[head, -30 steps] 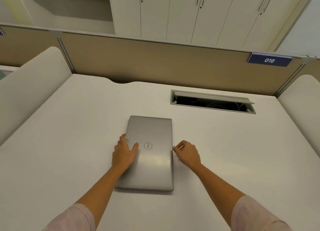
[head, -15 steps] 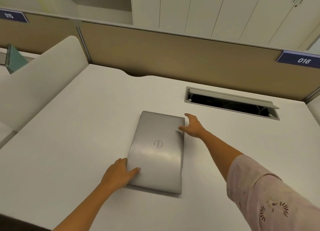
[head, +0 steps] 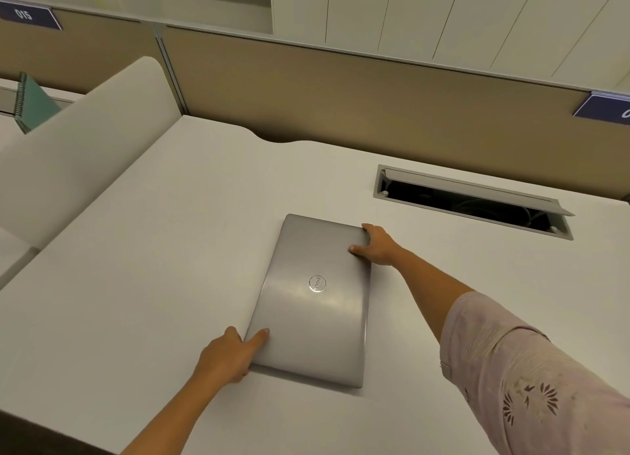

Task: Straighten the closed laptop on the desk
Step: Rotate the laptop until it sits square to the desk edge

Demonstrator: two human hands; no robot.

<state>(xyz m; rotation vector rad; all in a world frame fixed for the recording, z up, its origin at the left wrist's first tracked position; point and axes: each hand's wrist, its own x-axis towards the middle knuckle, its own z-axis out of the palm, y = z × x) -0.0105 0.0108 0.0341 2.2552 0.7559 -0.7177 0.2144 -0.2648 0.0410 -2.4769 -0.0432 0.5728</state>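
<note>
A closed silver laptop [head: 313, 301] lies flat on the white desk [head: 153, 267], its long side running away from me and its far end tilted slightly left. My left hand [head: 228, 355] grips the near left corner, thumb on the lid. My right hand [head: 376, 245] holds the far right corner, thumb on the lid and fingers curled over the far edge.
An open cable hatch [head: 470, 200] is cut into the desk at the back right. A tan partition [head: 341, 93] bounds the far edge, with a white side divider [head: 75, 141] on the left. A green spiral notebook [head: 32, 103] stands on the neighbouring desk.
My left hand slid from the lid's middle to the near left corner. My right hand moved from the right edge up to the far right corner and closed on it. The laptop barely turned.
</note>
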